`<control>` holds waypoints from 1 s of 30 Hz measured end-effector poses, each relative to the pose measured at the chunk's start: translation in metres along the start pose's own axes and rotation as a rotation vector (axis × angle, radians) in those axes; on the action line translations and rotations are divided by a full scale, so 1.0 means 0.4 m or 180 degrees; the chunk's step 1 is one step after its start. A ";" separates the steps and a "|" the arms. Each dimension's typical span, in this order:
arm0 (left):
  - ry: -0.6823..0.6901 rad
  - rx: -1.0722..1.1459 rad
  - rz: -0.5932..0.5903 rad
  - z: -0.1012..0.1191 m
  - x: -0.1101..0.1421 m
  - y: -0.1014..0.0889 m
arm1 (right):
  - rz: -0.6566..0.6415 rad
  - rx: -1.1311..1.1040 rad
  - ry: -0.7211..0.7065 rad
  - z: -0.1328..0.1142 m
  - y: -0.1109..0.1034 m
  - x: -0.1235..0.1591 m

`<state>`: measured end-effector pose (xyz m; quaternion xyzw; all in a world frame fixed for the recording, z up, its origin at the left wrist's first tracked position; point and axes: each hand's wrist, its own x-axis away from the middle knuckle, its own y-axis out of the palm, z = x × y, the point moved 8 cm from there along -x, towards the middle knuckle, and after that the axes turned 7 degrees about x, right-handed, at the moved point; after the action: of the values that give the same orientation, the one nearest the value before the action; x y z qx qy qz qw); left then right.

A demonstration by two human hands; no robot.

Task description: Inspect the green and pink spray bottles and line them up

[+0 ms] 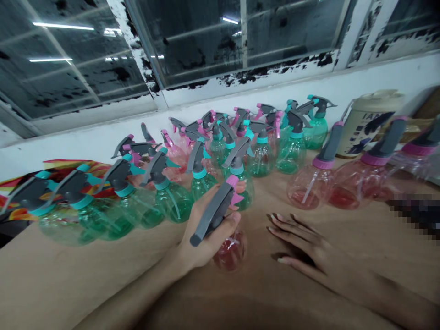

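On my left, beside a red and yellow patterned wrap point(57, 170), a slanting front row of round, translucent green plastic spray bottles point(173, 201) with turquoise collars and grey trigger heads stands on the pale wood-coloured worktop point(41, 279). Behind them, towards the middle, are round, translucent pink plastic spray bottles point(172, 156) crowded in with more green ones. On my right, three more pink bottles point(305, 190) stand apart from that crowd, near a cream-coloured, printed cylindrical tumbler point(369, 114).

I judge the work well along: every bottle whose top I can make out has its head fitted. What is left seems to be the one in my grip and perhaps those three; I can't tell whether they are finished.

My left hand point(208, 251) is wrapped round the neck of a pink bottle with a grey head and pink nozzle point(229, 256), in front of the green row; I can't tell whether its base touches the worktop. My right hand point(316, 250) lies palm down, fingers loosely spread, low over or on the worktop, holding nothing.
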<state>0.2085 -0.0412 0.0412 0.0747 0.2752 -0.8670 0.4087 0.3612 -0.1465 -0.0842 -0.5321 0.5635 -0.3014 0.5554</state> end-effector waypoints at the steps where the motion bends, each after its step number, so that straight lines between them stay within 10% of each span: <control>1: 0.0065 -0.0022 -0.0016 0.004 -0.001 0.001 | 0.0008 -0.0013 -0.0004 -0.001 -0.001 0.000; 30: -0.0021 -0.0057 -0.0540 0.021 -0.004 0.019 | 0.0021 -0.0077 -0.0003 0.002 0.001 0.001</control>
<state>0.2160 -0.0488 0.0458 0.0445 0.2869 -0.8962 0.3354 0.3618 -0.1465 -0.0846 -0.5371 0.5686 -0.2925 0.5502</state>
